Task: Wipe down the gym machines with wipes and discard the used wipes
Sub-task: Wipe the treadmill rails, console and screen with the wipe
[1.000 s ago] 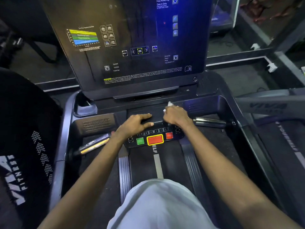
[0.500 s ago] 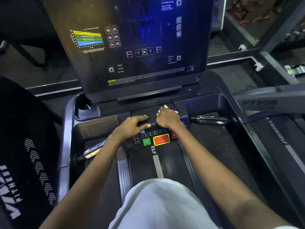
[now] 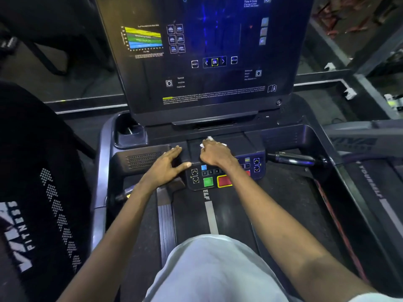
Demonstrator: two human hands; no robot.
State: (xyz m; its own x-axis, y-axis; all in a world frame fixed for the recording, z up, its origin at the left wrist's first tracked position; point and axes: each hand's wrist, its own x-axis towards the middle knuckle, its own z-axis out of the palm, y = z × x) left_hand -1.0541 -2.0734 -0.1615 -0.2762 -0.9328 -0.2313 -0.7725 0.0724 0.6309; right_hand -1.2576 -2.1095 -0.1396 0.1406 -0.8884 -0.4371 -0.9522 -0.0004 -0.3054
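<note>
Leftward went the left hand [image 3: 168, 167], off the button panel [image 3: 196, 178] and onto the speaker housing [image 3: 141, 160], where it lay flat with fingers straight. The right hand [image 3: 216, 154] clutched the white wipe [image 3: 210, 139] against the console tray [image 3: 246, 140], with the wipe peeking out at its twelve o'clock. Wiping the console seemed mid-stroke. The next move probably called for a sweep toward three o'clock, where bare tray lay open, bounded by its raised rim and the grip bar [image 3: 292, 159].
</note>
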